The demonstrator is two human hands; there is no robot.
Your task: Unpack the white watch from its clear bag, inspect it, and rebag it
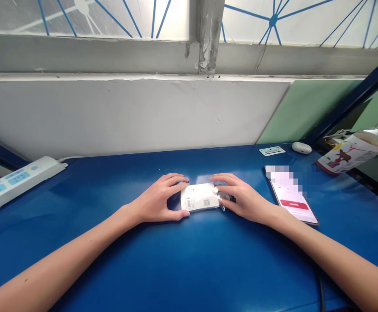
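Frame centre: our left hand (158, 199) and right hand (240, 197) grip white packet (199, 197) from both ends on blue table (189, 260); phone (294, 199) right of them.

Between the left hand (158, 199) and the right hand (240, 197) lies a small white packet (199, 197) that looks like smooth plastic film with a printed label, resting on a glossy blue counter (182, 264) whose sheen mirrors the light. Just right of the right hand a phone (292, 199) shows a slick glass face, and beyond it sit a smooth white plastic earbud case (301, 147) and a clear plastic bottle (357, 149) with a printed wrapper. Far left of the left hand lies a matt white plastic power strip (16, 178); the wall (127, 117) behind is matt painted plaster, chipped and rough at the window post (208, 34).
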